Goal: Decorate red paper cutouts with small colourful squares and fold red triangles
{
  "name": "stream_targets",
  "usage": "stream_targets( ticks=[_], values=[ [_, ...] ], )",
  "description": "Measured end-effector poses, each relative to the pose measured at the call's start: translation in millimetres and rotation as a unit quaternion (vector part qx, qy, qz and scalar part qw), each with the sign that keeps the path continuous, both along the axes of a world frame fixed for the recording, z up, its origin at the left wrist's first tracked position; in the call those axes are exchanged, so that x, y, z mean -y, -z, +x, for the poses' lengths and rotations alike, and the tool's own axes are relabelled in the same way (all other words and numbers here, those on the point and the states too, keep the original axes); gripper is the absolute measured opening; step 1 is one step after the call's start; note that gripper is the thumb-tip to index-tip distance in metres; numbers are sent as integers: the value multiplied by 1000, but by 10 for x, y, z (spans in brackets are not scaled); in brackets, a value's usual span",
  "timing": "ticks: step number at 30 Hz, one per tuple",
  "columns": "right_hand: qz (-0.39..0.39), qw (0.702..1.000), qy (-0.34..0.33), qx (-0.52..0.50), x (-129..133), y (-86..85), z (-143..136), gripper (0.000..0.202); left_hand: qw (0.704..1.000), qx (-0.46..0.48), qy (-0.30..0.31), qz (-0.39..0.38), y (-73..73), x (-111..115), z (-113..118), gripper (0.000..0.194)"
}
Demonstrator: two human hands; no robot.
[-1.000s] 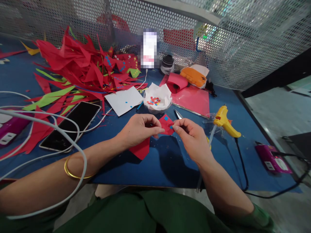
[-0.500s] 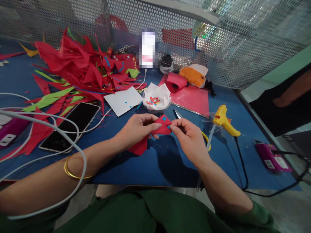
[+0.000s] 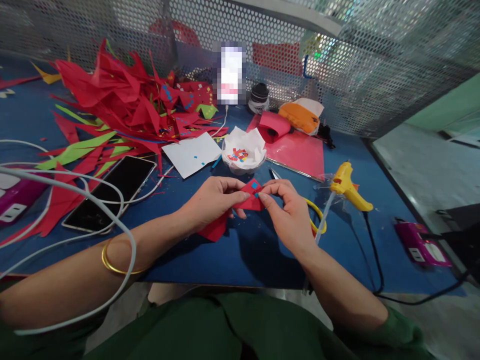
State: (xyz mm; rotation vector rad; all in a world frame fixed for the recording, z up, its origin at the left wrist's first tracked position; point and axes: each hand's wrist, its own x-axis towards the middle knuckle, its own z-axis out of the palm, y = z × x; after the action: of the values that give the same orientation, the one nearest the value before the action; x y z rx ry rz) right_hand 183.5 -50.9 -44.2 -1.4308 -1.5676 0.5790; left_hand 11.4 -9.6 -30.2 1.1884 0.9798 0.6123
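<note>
A folded red piece (image 3: 247,201), paper or felt, is pinched between the thumb and fingers of my left hand (image 3: 215,200). One blue square (image 3: 254,185) lies on its upper part. My right hand (image 3: 287,212) pinches a small blue square (image 3: 257,194) against the red surface, its fingertips covering part of it. Below my left hand another red portion (image 3: 213,230) hangs over the table; whether it belongs to the same piece I cannot tell. Just beyond the hands stands a paper-lined bowl (image 3: 243,162) of small coloured bits. Yellow-handled scissors (image 3: 320,217) lie partly under my right hand.
A yellow glue gun (image 3: 350,187) and a purple power strip (image 3: 422,242) are on the right. A dark phone (image 3: 112,192) with white cables crosses the left side. Red cut-outs (image 3: 120,95) are heaped behind, near a white sheet (image 3: 193,154) and a lit, blurred screen (image 3: 230,75).
My right fingertips have moved slightly left, bringing the small blue square further onto the red piece. A person's arm and dark clothing at the far right have left the view.
</note>
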Motion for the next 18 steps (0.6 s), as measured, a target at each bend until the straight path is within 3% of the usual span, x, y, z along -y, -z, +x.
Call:
stream_targets(
  ticks=[18],
  values=[
    [18, 1000, 10, 2, 7, 21, -63, 10, 1000, 1, -1, 24, 23, -5, -4, 11]
  ],
)
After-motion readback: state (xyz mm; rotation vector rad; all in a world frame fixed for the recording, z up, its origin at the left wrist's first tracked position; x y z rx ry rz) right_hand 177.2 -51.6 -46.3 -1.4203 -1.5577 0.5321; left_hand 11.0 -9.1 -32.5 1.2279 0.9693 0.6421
